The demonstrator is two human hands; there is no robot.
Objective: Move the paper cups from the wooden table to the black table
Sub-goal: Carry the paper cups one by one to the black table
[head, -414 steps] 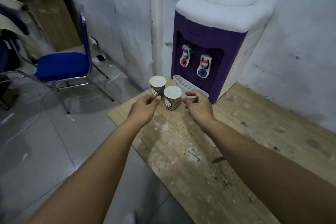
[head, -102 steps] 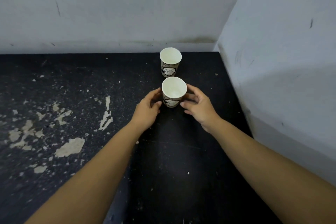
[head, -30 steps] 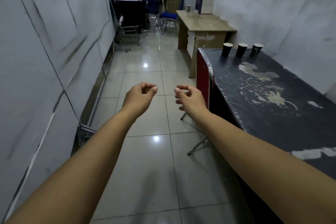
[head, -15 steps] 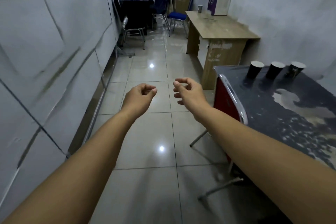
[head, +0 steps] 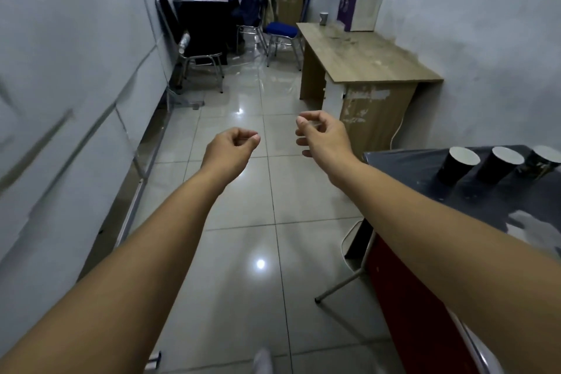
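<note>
Head view: both hands empty, remaining paper cup far ahead on the wooden table.

Left hand (head: 232,146) is loosely curled, fingers nearly closed on nothing; right hand (head: 324,134) is half-curled, holding nothing. One paper cup (head: 324,18) stands upright on the wooden table (head: 364,61), well ahead and right of the fingers, beside the water dispenser (head: 361,4); the right hand is nearer. Three cups (head: 458,165) stand on the black table (head: 406,173). No legible writing.
</note>
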